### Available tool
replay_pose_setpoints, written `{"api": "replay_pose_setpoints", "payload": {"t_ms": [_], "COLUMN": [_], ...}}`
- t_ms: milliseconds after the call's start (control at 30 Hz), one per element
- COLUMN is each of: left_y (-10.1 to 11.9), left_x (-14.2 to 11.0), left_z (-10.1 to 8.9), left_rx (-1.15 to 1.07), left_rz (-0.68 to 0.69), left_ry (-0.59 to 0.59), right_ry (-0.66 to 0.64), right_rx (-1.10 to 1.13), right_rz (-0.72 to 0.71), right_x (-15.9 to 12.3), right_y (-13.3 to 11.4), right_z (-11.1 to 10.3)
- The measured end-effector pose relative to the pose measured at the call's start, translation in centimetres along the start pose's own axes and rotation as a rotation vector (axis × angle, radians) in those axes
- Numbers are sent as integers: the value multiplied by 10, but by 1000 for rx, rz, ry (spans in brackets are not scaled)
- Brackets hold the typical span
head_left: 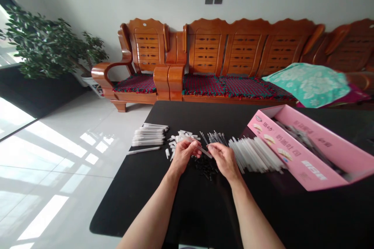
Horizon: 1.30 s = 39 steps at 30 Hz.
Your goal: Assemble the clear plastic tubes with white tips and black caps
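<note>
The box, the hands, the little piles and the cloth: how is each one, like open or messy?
Pink box, open, things inside
Left hand, closed on a white tube
Right hand, fingers curled beside it
Black pieces, loosely heaped
Short white pieces, scattered
Green cloth, spread over the bench

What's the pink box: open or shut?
Open. The top of the pink box is uncovered, and greyish contents show inside.

Two bare hands near mid-frame
Left hand (184, 153) and right hand (222, 158) curl close together, fingertips pinched; forearms rise from the bottom edge, converging toward the centre.
</note>
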<state>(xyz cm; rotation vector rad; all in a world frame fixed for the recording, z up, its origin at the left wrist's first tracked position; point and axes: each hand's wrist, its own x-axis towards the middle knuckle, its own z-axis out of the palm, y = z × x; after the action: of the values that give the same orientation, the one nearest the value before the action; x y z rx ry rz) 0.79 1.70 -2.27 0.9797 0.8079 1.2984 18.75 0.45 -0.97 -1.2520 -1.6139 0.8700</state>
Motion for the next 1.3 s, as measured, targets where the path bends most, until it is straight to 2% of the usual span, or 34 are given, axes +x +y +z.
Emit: {"api": "replay_pose_setpoints", "payload": {"t_ms": [100,300,433,600,767,867,933,1067,1133,1167,1233,1300], "left_y": [3,11,8,6,5,7,9,11,9,8,7,9], "left_x": [0,3,2,2,4,5,5,4,4,5,7,10], "left_z": [1,-10,-9,-9,-15,-18,-19,-16,-14,-13,-17,-26], "left_rx": [-8,-136,-109,-45,-34,-45,-62,-69,-47,-35,-21,-46], "left_rz": [6,65,42,47,13,1,13,59,66,59,34,40], "left_ry": [-12,96,26,55,131,129,100,36,35,42,88,215], "right_ry": [-132,-218,-343,-336,-216,-134,-140,-292,-331,-327,-259,-150], "right_rx": [133,420,483,387,-44,-211,-160,232,311,277,77,-215], "right_rz": [32,291,318,223,-85,-188,-164,126,191,158,-8,-214], "right_x": [-1,-2,-4,-4,-5,-7,-7,-5,-3,-4,-5,-8], "right_y": [-7,-8,-9,-7,-14,-19,-20,-13,-11,-12,-14,-16], "right_z": [12,10,11,10,12,16,17,18,16,16,14,12]}}
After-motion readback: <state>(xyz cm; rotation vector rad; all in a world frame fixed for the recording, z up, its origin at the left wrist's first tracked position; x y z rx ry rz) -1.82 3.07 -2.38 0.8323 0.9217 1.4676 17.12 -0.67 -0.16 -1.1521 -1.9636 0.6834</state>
